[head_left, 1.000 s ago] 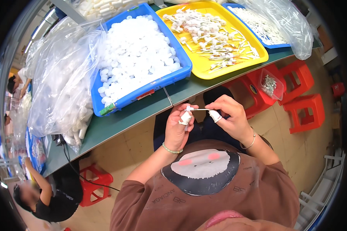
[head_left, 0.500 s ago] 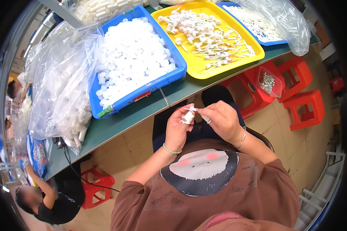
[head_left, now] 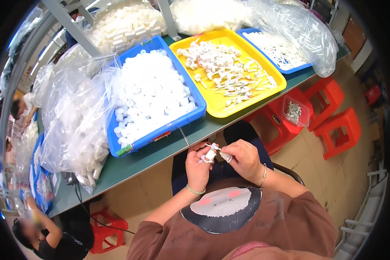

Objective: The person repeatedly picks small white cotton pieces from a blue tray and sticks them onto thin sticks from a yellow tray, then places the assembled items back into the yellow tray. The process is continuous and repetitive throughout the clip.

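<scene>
Over my lap, my left hand (head_left: 198, 168) pinches a small white plastic part (head_left: 213, 146) with a thin stick-like end. My right hand (head_left: 246, 160) is closed at the other side of that part, its thumb and forefinger gripping the end nearest it. White wrapping (head_left: 209, 156) covers a fingertip of my left hand, and similar white wrapping (head_left: 226, 157) shows on a finger of my right. Just beyond my hands, a yellow tray (head_left: 221, 112) on the table holds many white stemmed pieces with thin reddish wires. The part's fine detail is too small to make out.
A blue tray (head_left: 195, 113) of white caps stands left of the yellow one, beside a clear bag (head_left: 69, 138) of white tubes. Another blue tray (head_left: 292, 69) lies far right. Red stools (head_left: 340, 134) stand at right; a co-worker (head_left: 69, 232) sits at lower left.
The whole view has shifted, so the table and my hands appear lower. Both hands keep hold of the small white part, fingertips close together.
</scene>
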A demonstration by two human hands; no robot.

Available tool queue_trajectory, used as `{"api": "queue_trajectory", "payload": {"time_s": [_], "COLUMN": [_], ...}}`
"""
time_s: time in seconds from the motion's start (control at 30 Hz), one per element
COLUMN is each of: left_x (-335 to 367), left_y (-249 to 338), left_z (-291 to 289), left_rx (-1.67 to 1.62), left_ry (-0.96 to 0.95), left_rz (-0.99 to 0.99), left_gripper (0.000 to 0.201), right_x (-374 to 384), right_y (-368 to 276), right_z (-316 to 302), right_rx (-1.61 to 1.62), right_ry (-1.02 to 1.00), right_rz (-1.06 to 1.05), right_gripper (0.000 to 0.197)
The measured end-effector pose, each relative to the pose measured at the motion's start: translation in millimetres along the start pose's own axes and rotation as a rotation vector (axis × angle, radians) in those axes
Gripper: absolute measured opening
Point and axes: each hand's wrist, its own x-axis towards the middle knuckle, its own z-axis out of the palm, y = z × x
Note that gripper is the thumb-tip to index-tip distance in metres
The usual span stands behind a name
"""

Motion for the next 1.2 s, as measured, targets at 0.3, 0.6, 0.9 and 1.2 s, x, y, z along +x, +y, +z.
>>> {"api": "queue_trajectory", "payload": {"time_s": [0.3,0.6,0.9,1.2], "left_x": [-3,6,8,2], "left_y": [4,-13,-2,0], "left_z": [1,-15,-9,-10], "left_rx": [-0.028,-0.427,-0.355,-0.325], "left_ry": [-0.059,-0.023,-0.263,-0.361], "left_rz": [-0.041,-0.619,-0.675,-0.571], "left_gripper": [0.027,0.026,0.03,0.03], "right_x": [41,172,142,146], "right_y": [1,89,97,83], "right_z": [-21,-58,-82,-65], "right_rx": [-0.02,-0.269,-0.251,-0.263], "right_ry": [0.091,-0.015,-0.411,-0.593], "right_rz": [-0.059,0.042,0.156,0.107], "right_gripper": [0.025,0.021,0.018,0.012]}}
